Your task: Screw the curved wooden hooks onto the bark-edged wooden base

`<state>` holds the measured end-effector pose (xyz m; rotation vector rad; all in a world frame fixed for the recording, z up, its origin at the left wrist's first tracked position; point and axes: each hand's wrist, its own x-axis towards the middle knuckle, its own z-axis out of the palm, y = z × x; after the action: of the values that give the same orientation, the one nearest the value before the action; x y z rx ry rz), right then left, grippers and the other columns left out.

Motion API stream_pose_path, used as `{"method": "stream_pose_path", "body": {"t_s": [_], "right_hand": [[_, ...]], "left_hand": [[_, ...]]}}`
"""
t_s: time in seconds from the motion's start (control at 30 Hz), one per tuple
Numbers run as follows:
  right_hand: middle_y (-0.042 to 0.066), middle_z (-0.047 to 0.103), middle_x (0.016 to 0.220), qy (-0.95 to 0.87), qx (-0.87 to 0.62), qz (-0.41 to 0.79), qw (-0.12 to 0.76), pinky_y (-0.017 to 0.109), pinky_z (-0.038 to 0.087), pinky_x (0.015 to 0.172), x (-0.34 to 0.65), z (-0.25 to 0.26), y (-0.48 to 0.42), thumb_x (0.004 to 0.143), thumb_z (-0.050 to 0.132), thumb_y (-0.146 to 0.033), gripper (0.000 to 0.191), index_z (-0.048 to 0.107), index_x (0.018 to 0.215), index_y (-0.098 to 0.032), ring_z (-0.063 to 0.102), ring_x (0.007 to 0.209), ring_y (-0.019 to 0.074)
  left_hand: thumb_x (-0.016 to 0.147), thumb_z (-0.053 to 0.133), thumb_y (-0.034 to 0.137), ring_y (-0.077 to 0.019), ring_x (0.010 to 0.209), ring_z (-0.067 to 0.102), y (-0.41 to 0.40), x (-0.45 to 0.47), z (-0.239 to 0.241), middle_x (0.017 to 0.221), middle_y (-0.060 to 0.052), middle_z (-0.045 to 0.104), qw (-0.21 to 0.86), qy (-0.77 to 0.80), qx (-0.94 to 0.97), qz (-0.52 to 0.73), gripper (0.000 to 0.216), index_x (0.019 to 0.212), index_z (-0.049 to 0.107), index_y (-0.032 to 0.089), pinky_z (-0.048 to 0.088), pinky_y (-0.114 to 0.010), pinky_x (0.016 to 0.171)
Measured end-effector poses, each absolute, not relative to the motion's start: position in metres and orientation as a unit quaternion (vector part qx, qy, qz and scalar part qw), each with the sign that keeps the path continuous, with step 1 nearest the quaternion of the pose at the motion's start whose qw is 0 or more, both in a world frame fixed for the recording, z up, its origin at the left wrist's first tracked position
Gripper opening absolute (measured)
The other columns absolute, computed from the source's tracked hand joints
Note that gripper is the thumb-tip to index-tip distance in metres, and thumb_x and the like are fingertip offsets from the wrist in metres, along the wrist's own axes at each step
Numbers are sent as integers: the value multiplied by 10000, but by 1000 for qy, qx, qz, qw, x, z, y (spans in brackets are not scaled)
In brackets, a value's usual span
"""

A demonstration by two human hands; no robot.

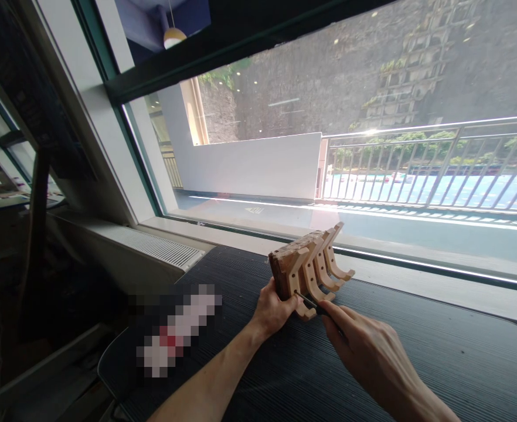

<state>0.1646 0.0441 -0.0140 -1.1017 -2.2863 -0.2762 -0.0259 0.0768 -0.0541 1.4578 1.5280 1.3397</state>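
A wooden hook rack (300, 252) with a rough-edged back board and several pale curved hooks is held up, tilted, above the dark table. My left hand (275, 310) grips its lower near end, the thumb beside the closest hook. In my right hand (364, 334) is a screwdriver (308, 300), fingers wrapped round its dark handle. The thin metal shaft points left, and its tip meets a hole low on that nearest hook. Whether a screw sits under the tip is too small to tell. Small dark holes show on the other hooks.
The dark ribbed table (417, 351) runs along a large window, with its rounded edge at left. A pixelated pinkish item (183, 331) lies on its left part. Behind are a pale sill (399, 275) and a white vent grille (153, 243).
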Motion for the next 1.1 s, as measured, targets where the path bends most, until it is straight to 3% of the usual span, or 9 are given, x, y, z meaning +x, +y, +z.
{"method": "stream_pose_path", "body": {"t_s": [0.8, 0.87, 0.97, 1.1], "right_hand": [[5, 662, 710, -875, -378, -161, 255, 238, 359, 475, 161, -32, 46, 912, 395, -182, 301, 586, 1144, -205, 612, 530, 135], [23, 694, 768, -867, -390, -127, 282, 235, 389, 493, 158, -39, 47, 912, 402, -208, 291, 599, 1126, -206, 638, 566, 146], [38, 729, 853, -824, -453, 19, 339, 224, 451, 548, 153, -47, 49, 914, 408, -296, 278, 633, 1052, -208, 681, 676, 167], [27, 735, 791, -768, -495, 190, 360, 229, 478, 553, 150, -46, 52, 918, 366, -396, 367, 675, 927, -198, 681, 690, 180]], "left_hand": [[645, 672, 207, -160, 799, 631, 78, -26, -58, 894, -18, 681, 295, 564, 581, 507, 351, 977, 562, 179, 502, -242, 712], [650, 660, 194, -161, 810, 629, 80, -26, -61, 897, -16, 677, 279, 570, 582, 509, 341, 978, 567, 184, 499, -247, 724], [636, 666, 176, -168, 835, 627, 82, -26, -64, 915, -13, 670, 252, 578, 583, 511, 397, 1017, 558, 196, 495, -259, 747], [621, 681, 182, -184, 843, 622, 83, -27, -68, 913, -21, 662, 223, 594, 585, 505, 421, 1022, 554, 197, 495, -282, 747]]}}
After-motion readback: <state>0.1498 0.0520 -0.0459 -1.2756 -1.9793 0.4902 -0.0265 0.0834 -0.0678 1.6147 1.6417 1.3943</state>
